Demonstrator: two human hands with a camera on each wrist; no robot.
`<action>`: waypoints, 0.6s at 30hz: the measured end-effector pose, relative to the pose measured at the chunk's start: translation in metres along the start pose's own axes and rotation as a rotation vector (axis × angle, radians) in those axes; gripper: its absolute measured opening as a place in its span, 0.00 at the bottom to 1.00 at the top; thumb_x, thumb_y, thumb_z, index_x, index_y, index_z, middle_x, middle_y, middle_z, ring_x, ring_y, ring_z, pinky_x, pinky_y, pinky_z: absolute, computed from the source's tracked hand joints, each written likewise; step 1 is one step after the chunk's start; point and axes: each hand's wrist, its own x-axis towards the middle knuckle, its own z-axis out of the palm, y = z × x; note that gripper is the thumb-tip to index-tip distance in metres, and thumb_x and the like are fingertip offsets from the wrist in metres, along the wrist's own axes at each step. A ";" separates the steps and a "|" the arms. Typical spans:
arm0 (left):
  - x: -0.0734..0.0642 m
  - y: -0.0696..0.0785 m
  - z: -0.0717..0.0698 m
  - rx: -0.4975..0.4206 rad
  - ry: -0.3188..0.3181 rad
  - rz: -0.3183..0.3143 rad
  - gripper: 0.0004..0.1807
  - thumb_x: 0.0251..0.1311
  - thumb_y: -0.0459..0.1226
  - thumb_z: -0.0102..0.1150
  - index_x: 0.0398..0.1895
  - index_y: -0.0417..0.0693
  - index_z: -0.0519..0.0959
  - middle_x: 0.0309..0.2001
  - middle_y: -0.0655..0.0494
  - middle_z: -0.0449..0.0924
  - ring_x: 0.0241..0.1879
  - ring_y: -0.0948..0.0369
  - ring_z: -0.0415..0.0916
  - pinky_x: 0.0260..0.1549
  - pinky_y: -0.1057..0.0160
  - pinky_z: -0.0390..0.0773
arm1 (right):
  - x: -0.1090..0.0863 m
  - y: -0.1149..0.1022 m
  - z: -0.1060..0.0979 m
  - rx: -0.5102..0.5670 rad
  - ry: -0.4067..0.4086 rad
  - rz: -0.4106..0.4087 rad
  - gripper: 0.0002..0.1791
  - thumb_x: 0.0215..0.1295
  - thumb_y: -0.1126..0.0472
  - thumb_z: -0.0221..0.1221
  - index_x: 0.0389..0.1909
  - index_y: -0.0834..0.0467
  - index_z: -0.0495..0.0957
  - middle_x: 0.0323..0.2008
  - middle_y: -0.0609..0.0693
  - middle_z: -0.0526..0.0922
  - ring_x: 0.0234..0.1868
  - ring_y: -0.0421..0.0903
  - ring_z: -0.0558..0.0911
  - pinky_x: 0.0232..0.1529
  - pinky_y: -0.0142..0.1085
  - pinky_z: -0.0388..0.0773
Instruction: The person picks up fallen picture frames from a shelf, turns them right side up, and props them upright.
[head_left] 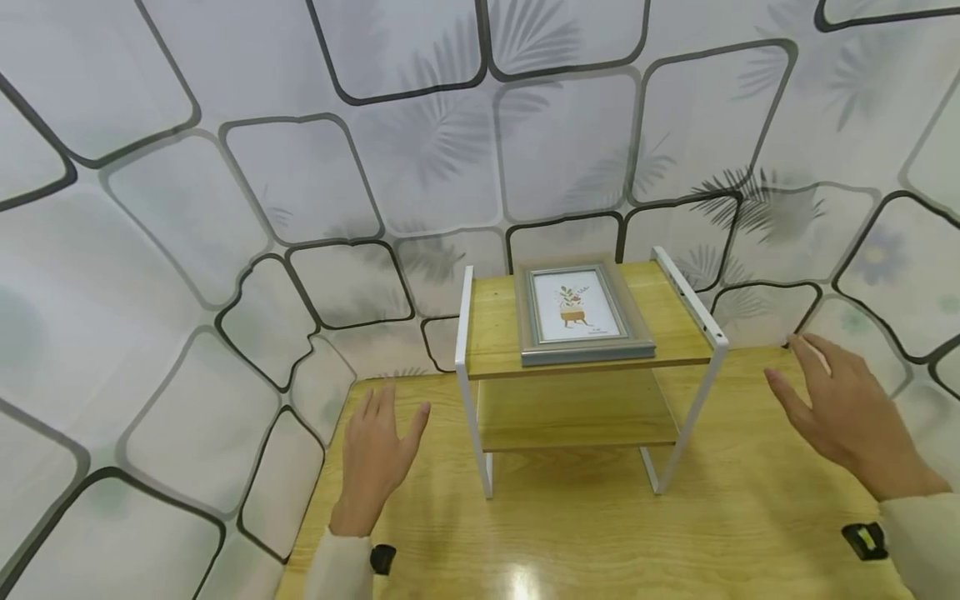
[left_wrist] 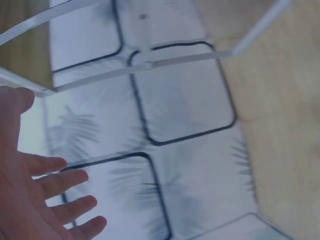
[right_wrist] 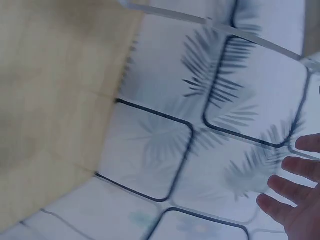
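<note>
A small two-tier shelf with wood-look boards and white metal side frames stands ahead of me. On its top board lies a picture frame, face up, showing a potted plant print. My left hand hovers left of the shelf, fingers extended and thumb apart, holding nothing. Off to the right, my right hand is raised with its fingers loosely extended, also holding nothing. The left wrist view shows the left hand near the shelf's white side frame. Only the fingers of the right hand enter the right wrist view.
A patterned wall covering with dark rounded outlines and leaf prints rises behind the shelf and along both sides. The shelf stands on a glossy light wood surface. Each sleeve has a small black device near the wrist.
</note>
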 end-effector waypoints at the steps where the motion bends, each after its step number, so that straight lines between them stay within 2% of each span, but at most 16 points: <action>1: 0.006 0.003 -0.005 -0.018 -0.003 -0.013 0.40 0.69 0.55 0.59 0.70 0.33 0.68 0.60 0.32 0.77 0.61 0.34 0.72 0.56 0.35 0.74 | 0.007 0.000 -0.004 0.003 0.001 0.017 0.36 0.80 0.47 0.49 0.66 0.78 0.66 0.58 0.80 0.69 0.56 0.78 0.69 0.58 0.70 0.65; 5: 0.030 0.016 -0.024 -0.076 -0.024 -0.071 0.39 0.71 0.56 0.56 0.73 0.36 0.67 0.65 0.33 0.73 0.67 0.35 0.66 0.63 0.35 0.67 | 0.036 -0.003 -0.022 0.008 0.031 0.047 0.35 0.80 0.48 0.49 0.66 0.79 0.65 0.57 0.81 0.69 0.55 0.78 0.69 0.56 0.71 0.66; 7: 0.041 0.023 -0.033 -0.101 -0.042 -0.099 0.40 0.71 0.57 0.54 0.74 0.37 0.66 0.67 0.34 0.71 0.69 0.36 0.63 0.65 0.35 0.64 | 0.050 -0.007 -0.030 0.006 0.066 0.038 0.35 0.80 0.49 0.50 0.66 0.79 0.66 0.54 0.81 0.71 0.52 0.79 0.71 0.51 0.71 0.69; 11: 0.062 0.038 -0.050 -0.122 -0.069 -0.108 0.41 0.73 0.60 0.48 0.75 0.38 0.64 0.68 0.34 0.69 0.71 0.39 0.62 0.67 0.37 0.62 | 0.076 -0.017 -0.042 0.011 0.076 0.033 0.33 0.77 0.52 0.55 0.64 0.78 0.68 0.52 0.80 0.72 0.49 0.79 0.72 0.46 0.70 0.70; 13: 0.073 0.047 -0.058 -0.127 -0.081 -0.104 0.41 0.73 0.61 0.46 0.75 0.39 0.64 0.69 0.36 0.69 0.71 0.40 0.61 0.67 0.38 0.63 | 0.088 -0.023 -0.047 0.026 0.039 0.052 0.33 0.76 0.52 0.56 0.65 0.77 0.68 0.54 0.79 0.72 0.50 0.78 0.72 0.46 0.69 0.70; 18: 0.098 0.075 -0.070 -0.127 -0.084 -0.048 0.40 0.73 0.61 0.47 0.73 0.39 0.68 0.67 0.39 0.73 0.70 0.42 0.63 0.65 0.38 0.65 | 0.120 -0.041 -0.060 0.106 -0.119 0.090 0.36 0.77 0.47 0.54 0.67 0.75 0.66 0.58 0.78 0.69 0.54 0.76 0.70 0.50 0.70 0.68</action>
